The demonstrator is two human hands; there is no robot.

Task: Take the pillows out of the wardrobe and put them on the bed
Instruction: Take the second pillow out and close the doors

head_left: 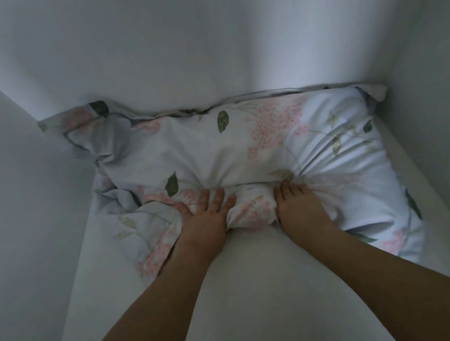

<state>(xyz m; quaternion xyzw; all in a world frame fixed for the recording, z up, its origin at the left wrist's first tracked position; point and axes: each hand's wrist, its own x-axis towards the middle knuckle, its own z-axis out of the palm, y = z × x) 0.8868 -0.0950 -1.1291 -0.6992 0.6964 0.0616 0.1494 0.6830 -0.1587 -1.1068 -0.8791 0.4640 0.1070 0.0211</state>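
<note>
**Pillow gripped inside the wardrobe**

Pillow [244, 151] — floral-cased, lying flat on a white shelf [247, 295] of the wardrobe — is pushed up against the back wall [203, 45], its far corners crumpled against the side walls. Both hands are set on its near edge, side by side. The left hand [204, 218] is sunk into the cover with fingers spread and curled into the cloth; the right hand [299, 206] is closed on a bunch of it, and folds are seen radiating from the grip. A knot of gathered fabric is held between the two.

The step in hand is judged to be the first one: the pillow is taken hold of but not yet drawn out. No second pillow and no bed can be seen.

Next, a pull toward the body is called for — steady, with the grip kept on stuffing as well as cover, since the loose case may otherwise be dragged alone. The crumpled corners may catch on the walls.
</note>
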